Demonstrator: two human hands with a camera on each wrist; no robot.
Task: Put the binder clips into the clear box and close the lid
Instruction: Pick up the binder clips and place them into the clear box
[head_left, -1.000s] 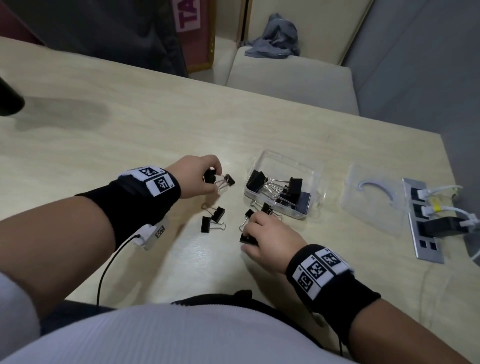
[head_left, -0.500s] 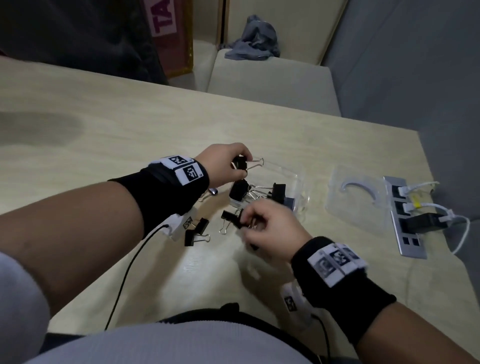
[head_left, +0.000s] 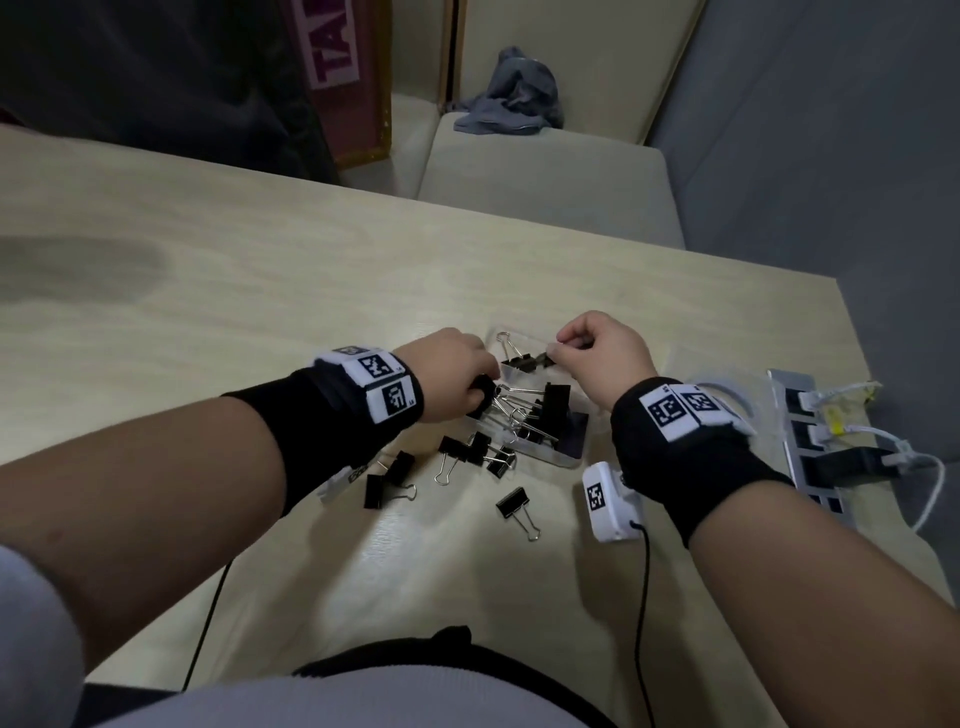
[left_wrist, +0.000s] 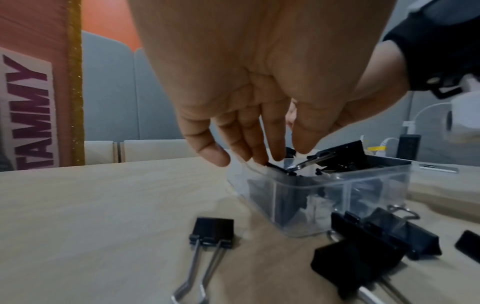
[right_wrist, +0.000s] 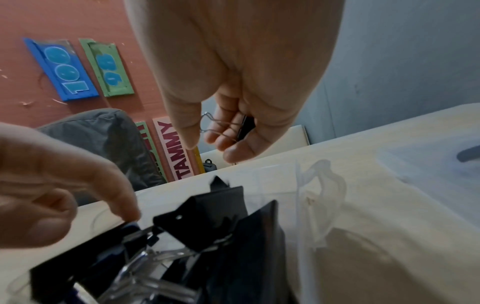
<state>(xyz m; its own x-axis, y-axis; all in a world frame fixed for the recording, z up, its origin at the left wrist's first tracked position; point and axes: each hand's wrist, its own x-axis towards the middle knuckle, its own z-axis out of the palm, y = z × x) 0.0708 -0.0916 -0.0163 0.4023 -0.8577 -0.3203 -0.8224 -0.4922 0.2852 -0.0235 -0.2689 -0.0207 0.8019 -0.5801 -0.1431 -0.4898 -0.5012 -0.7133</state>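
Several binder clips (head_left: 540, 410) lie inside the clear box (head_left: 571, 457), lid (head_left: 727, 374) off

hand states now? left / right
Left hand: fingers curled on a black binder clip at the clear box rim.
Right hand: pinching a binder clip, over the box.

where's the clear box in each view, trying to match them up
Head: the clear box sits mid-frame between both hands, part-filled with binder clips.
Left wrist: right of centre, under the left hand's fingertips.
Right wrist: along the bottom, centre to right, its clear wall blurred.
Shared landmark: the pink TAMMY sign.
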